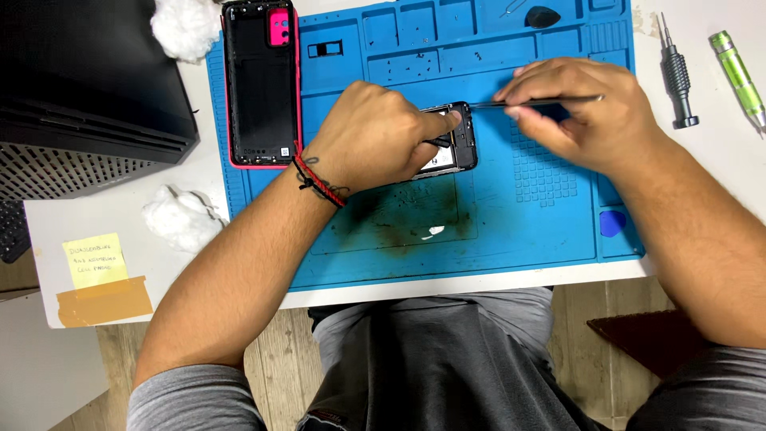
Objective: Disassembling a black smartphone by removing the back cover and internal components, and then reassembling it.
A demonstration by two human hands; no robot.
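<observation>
An opened phone body [461, 144] lies on the blue repair mat [511, 223], mostly hidden under my left hand [375, 136], which grips and steadies it. My right hand [582, 108] pinches thin metal tweezers [550, 101], whose tip reaches the phone's top edge. A red and black cord bracelet circles my left wrist. The phone's removed back cover [261, 80], black inside with a pink rim, lies face down at the mat's upper left.
A black screwdriver [677, 76] and a green one [738, 76] lie right of the mat. White cotton wads [185, 28] [182, 217] sit at the left, beside a black box [88, 80], a yellow note [94, 261], a black pick [542, 16] and a blue pick [612, 223].
</observation>
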